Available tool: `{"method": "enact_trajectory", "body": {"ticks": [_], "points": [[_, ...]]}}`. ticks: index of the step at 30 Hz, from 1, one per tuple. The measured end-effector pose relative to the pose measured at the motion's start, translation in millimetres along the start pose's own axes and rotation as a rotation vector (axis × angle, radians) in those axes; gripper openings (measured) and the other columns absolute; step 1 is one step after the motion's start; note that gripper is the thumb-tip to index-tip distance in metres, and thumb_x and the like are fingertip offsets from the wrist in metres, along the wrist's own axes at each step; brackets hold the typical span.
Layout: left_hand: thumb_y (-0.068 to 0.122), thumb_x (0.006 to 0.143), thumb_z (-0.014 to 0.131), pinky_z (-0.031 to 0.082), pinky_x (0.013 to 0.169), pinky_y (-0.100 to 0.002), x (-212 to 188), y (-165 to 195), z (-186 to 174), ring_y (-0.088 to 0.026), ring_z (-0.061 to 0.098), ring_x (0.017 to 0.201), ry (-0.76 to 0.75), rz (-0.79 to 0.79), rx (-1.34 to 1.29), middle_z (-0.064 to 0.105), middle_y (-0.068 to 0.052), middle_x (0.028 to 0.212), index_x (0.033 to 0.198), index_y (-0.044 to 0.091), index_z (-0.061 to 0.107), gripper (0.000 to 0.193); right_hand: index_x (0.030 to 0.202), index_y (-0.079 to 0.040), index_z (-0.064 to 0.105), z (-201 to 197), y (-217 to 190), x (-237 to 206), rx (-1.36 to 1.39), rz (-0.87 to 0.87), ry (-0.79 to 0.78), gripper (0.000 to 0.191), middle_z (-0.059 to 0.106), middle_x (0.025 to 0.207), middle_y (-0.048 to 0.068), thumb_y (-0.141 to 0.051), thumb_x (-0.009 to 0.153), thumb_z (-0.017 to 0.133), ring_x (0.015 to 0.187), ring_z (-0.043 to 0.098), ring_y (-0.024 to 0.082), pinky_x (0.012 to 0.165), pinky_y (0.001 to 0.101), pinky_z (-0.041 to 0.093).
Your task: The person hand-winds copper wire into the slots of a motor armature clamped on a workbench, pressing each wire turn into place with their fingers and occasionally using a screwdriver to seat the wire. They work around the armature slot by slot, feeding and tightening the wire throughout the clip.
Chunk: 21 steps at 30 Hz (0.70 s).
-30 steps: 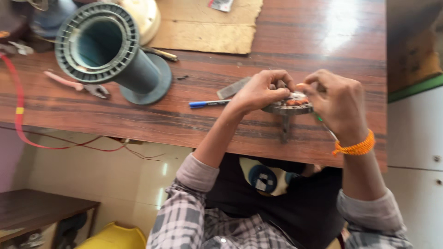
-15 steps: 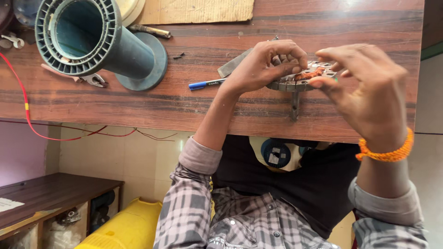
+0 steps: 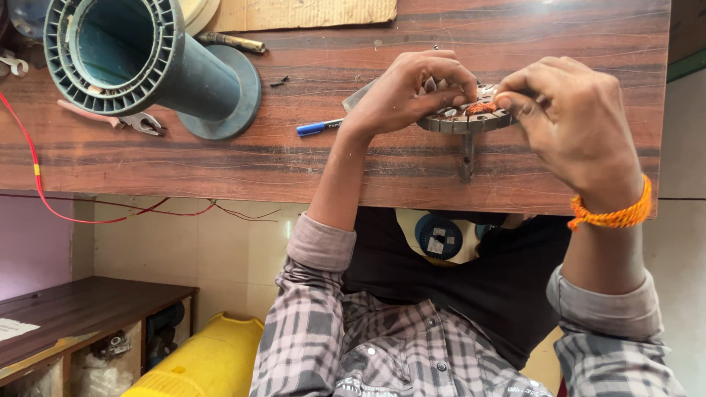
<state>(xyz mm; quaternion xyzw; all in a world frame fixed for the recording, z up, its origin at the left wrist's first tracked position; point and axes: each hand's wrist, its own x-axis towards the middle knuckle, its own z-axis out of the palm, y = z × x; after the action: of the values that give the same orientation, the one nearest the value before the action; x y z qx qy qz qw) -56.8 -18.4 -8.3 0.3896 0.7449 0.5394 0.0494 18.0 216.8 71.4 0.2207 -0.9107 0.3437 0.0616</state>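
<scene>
Head view: both hands' grip (image 3: 478,99) on stator (image 3: 465,117).

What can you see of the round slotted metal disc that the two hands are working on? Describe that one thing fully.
The round slotted metal disc looks like grey steel, with teeth around its rim and a short shaft pointing toward the near edge of the wooden table. A small bundle of copper-coloured wire lies in its slots. It lies roughly flat at table level. The left hand covers its left side; the right hand pinches the wire at its right side.

Right hand (image 3: 570,121) nearer copper coil (image 3: 482,108)
</scene>
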Motion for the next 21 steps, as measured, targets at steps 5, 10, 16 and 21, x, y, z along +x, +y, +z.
{"method": "enact_trajectory", "body": {"ticks": [5,10,16,21], "points": [[0.014,0.095,0.078,0.056,0.078,-0.032,0,6,-3,-0.014,0.068,0.088,-0.009,0.074,-0.004,0.069,0.001,0.094,0.106,0.011,0.077,0.011,0.100,0.004,0.071,1,-28,-3,-0.172,-0.122,0.178,0.009,0.070,0.092,0.016,-0.002,0.097,0.077,0.087,0.066,0.032,0.074,0.0379,0.053],[0.013,0.096,0.078,0.055,0.077,-0.032,1,6,-4,-0.014,0.067,0.087,-0.021,0.103,-0.023,0.069,0.000,0.095,0.107,0.010,0.076,0.012,0.104,0.002,0.070,5,-53,-19,-0.036,-0.001,0.225,0.009,0.071,0.094,0.014,-0.004,0.102,0.076,0.078,0.067,0.024,0.068,0.0338,0.051],[0.010,0.103,0.076,0.056,0.084,-0.032,-5,1,-2,-0.014,0.069,0.094,-0.032,0.163,-0.080,0.072,0.000,0.102,0.114,0.008,0.074,0.011,0.113,0.002,0.070,3,-48,-33,0.062,0.166,0.127,0.014,0.071,0.093,0.013,-0.008,0.106,0.078,0.076,0.065,0.016,0.068,0.0294,0.050],[0.011,0.093,0.081,0.052,0.074,-0.032,3,3,1,-0.015,0.066,0.087,0.031,0.147,0.057,0.072,-0.001,0.094,0.102,0.008,0.076,0.011,0.109,0.005,0.074,-33,-31,-17,-0.117,0.163,-0.061,0.020,0.070,0.075,0.015,-0.004,0.093,0.081,0.062,0.064,0.017,0.057,0.0289,0.049]]}}
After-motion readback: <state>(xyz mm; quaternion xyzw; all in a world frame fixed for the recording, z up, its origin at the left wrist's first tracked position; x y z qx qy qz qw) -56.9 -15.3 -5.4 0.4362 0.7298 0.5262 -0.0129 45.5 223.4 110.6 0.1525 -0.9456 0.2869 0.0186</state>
